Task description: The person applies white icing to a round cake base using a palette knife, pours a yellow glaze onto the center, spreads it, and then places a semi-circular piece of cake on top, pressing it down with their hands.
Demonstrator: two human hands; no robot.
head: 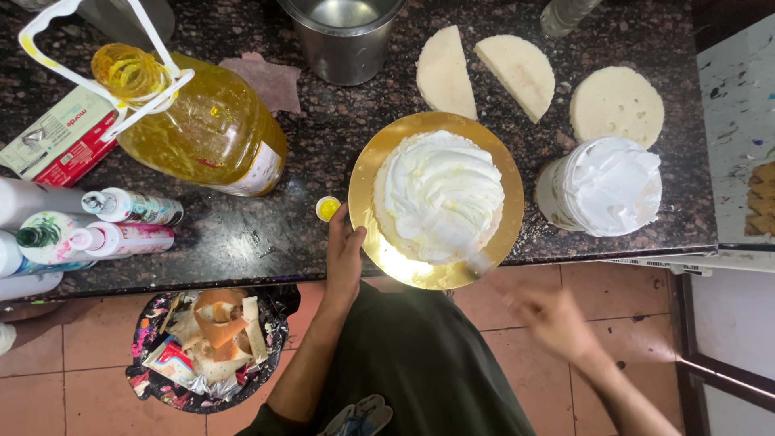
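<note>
Left hand (pixel 345 257) rests with spread fingers on the rim of the round gold cake board (pixel 373 165) at the near edge of the dark speckled stone worktop (pixel 242 242), gripping nothing. On it, the round cake heaped with white whipped cream (pixel 440 194). Right hand (pixel 549 319) is blurred, closed on a spatula (pixel 468 250) whose blade runs up-left onto the cream. Terracotta floor tiles below.

A dark speckled stone worktop (pixel 323 145) fills the upper part of the frame. Below it lies a floor (pixel 73 379) of reddish-brown tiles with pale joints. At the right edge stands a white surface (pixel 739 121) with paint spots, and under it a dark metal frame (pixel 710 371).
</note>
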